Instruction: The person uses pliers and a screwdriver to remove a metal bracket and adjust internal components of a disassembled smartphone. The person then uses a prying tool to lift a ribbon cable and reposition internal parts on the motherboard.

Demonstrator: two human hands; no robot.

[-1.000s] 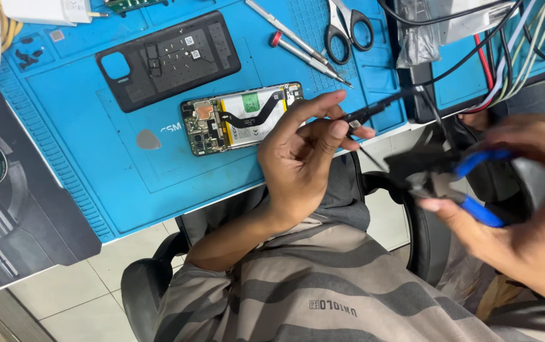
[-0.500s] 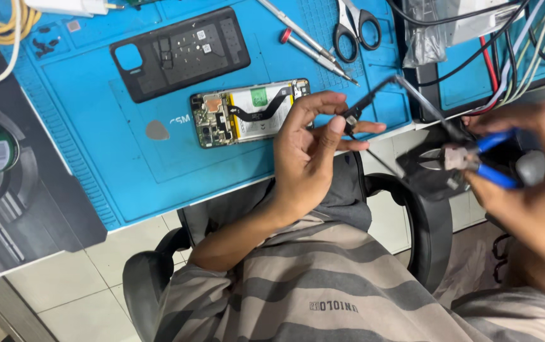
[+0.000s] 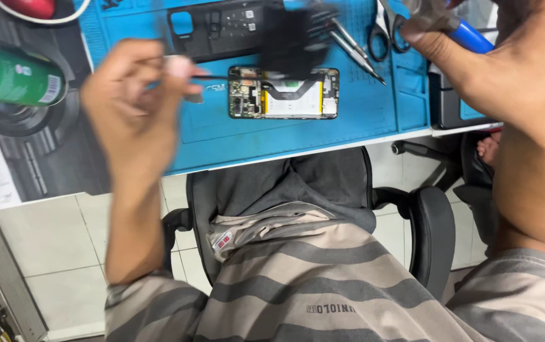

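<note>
left hand [image 3: 130, 95] swung left | fingers pinch thin black probe [image 3: 212, 78], tip beside opened phone [image 3: 283, 93] | right hand [image 3: 506, 60] grips blue-handled tool [image 3: 468, 37]

Blue work mat [image 3: 373, 130] on desk edge. Opened smartphone [image 3: 283, 93], internals exposed, lying flat mid-mat. Black phone back cover [image 3: 212, 28] just beyond it, partly blurred. Scissors [image 3: 383, 35] and two screwdrivers [image 3: 354, 47] at mat's far right. Green spray can [image 3: 9, 76] on its side, left of mat. Black office chair [image 3: 434, 234] below desk, grey garment [image 3: 297, 183] draped over its back.
</note>
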